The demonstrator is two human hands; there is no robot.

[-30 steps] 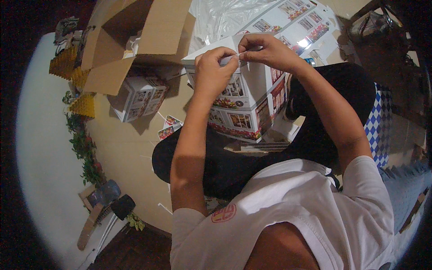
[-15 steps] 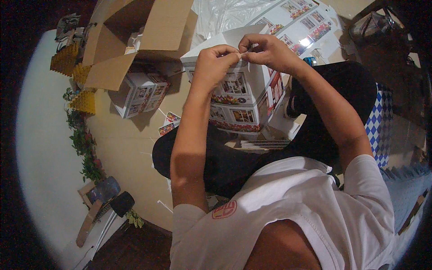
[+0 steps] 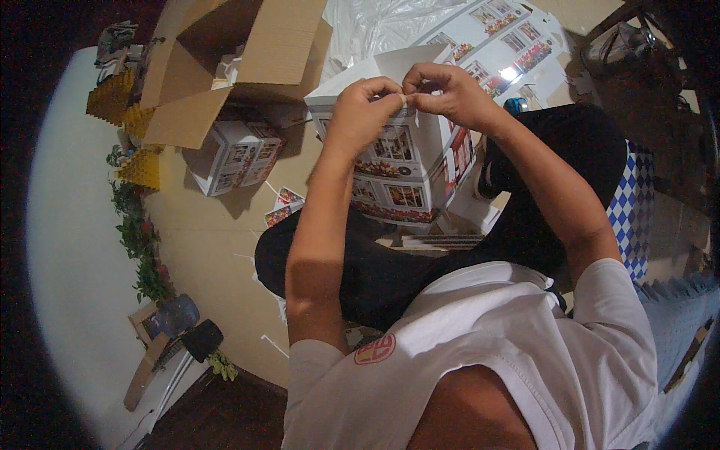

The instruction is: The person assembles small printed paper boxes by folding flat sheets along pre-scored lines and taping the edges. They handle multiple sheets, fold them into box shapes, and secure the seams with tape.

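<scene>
A white cardboard box [image 3: 394, 199] printed with house windows and flowers stands between my legs, its top open. Over its upper edge my left hand [image 3: 361, 116] and my right hand [image 3: 454, 96] meet, thumbs and fingertips pinched close together. A tiny pale bit shows where the fingertips touch, too small to name. My left hand hides part of the box's near printed side. I cannot tell whether the fingertips also touch the box's rim.
A large open brown carton [image 3: 281, 45] stands at the far left, with another printed box [image 3: 236, 156] beside it. Flat printed sheets [image 3: 517, 45] and clear plastic wrap [image 3: 386, 30] lie at the back. Blue-and-white checked cloth [image 3: 631, 206] hangs at right.
Both hands stay pinched together over the box. The right hand's fingers have shifted slightly, and the view has moved a little.
</scene>
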